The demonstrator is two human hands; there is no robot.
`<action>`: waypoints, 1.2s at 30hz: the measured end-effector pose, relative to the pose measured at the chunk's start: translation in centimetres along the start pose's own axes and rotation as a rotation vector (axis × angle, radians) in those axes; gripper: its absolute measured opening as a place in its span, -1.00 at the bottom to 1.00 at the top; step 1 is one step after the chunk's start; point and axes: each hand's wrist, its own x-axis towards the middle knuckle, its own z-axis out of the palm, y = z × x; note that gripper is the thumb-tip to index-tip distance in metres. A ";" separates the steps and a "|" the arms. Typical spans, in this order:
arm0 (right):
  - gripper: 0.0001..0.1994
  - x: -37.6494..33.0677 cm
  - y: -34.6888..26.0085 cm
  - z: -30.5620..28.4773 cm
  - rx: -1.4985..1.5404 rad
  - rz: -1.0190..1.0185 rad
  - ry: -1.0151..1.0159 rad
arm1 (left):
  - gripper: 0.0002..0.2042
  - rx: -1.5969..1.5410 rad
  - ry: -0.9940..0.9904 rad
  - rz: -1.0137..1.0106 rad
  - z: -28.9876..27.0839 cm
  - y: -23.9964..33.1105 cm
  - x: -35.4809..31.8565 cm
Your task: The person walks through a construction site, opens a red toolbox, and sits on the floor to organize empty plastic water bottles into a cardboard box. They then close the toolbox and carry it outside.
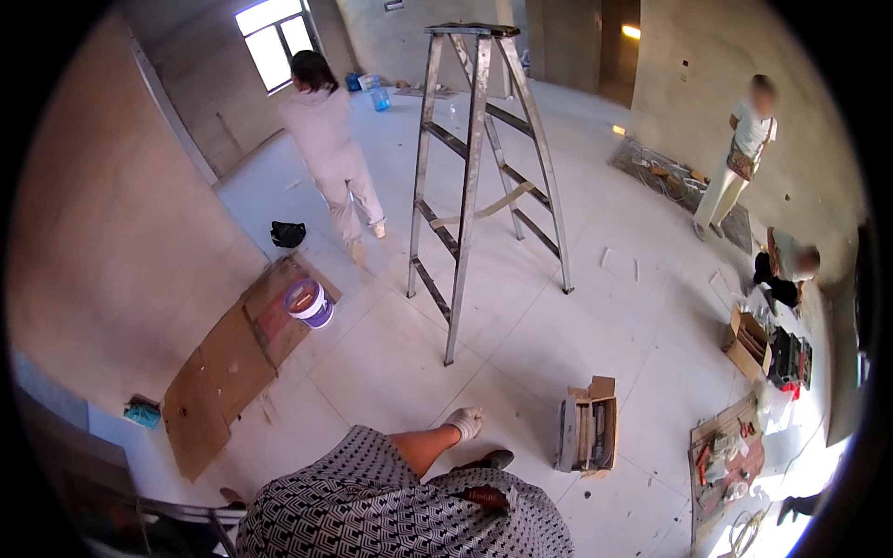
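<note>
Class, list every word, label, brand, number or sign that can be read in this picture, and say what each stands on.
Patterned garment: lettering on a dark patch; not copied out here.
Purple-and-white bucket: label printing too small and blurred to read.
Open cardboard box: no legible text.
Elsewhere: no other readable words, numbers or signs.

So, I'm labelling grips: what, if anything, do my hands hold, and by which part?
Your left hand holds nothing visible; your right hand is out of view: can't tell.
</note>
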 end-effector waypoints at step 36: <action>-0.74 -9.6 10.1 1.1 0.555 0.500 0.192 | -0.80 -0.076 -0.262 -0.263 2.0 1.0 1.9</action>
